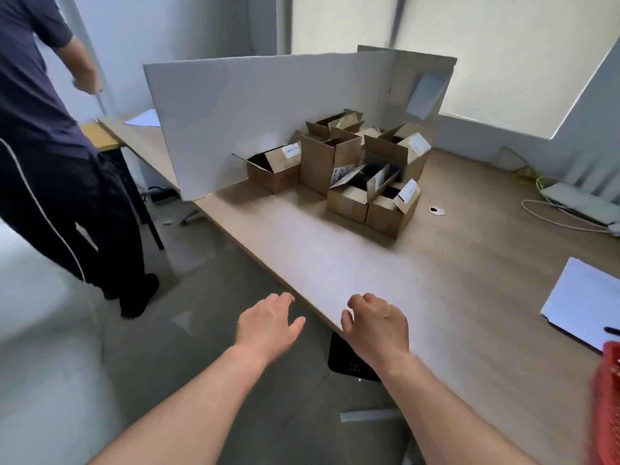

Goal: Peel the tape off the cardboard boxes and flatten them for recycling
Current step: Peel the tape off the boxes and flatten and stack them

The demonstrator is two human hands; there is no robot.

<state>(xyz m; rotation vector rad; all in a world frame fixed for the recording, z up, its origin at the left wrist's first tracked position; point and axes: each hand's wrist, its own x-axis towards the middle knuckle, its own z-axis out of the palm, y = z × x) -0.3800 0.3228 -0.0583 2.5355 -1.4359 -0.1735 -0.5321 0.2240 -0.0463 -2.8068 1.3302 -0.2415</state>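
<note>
Fingers point(359, 302) of left hand point(265, 327) and right hand point(375, 327) loosely curled, empty (apparently the approach step); cardboard boxes point(349, 199) clustered well apart on table point(436, 297), unflattened. Next: reach one, locate tape.

red basket point(608, 397): cut by right edge | cardboard boxes point(322, 166): label print unreadable

1 head-worn wide-angle camera looks forward and down across the table point(436, 280) toward the cardboard boxes point(349, 199).
</note>
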